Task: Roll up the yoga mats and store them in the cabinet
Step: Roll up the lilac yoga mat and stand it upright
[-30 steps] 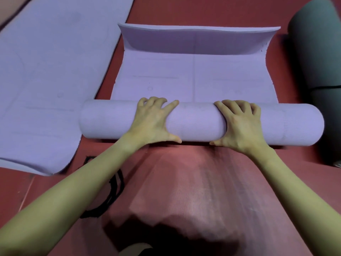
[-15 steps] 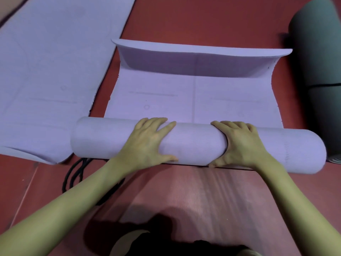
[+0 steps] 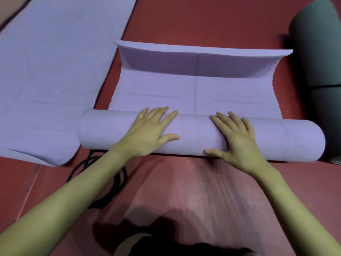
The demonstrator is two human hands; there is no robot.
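A lilac yoga mat lies on the red floor, most of it wound into a thick roll [image 3: 110, 132] that runs left to right in front of me. A short flat stretch [image 3: 184, 93] lies beyond the roll, and its far end [image 3: 199, 61] curls upward. My left hand [image 3: 149, 132] presses flat on top of the roll left of centre, fingers straight. My right hand [image 3: 238, 137] presses on it right of centre, thumb at the near side.
A second lilac mat [image 3: 46, 76] lies unrolled on the left. A rolled dark green mat [image 3: 321, 58] with a black strap lies along the right edge. A black cord [image 3: 114, 183] is coiled on the red floor [image 3: 203, 19] under my left forearm.
The roll has advanced away from me and grown, leaving less flat mat ahead. My fingers went from curled over the roll's top to laid straighter on it.
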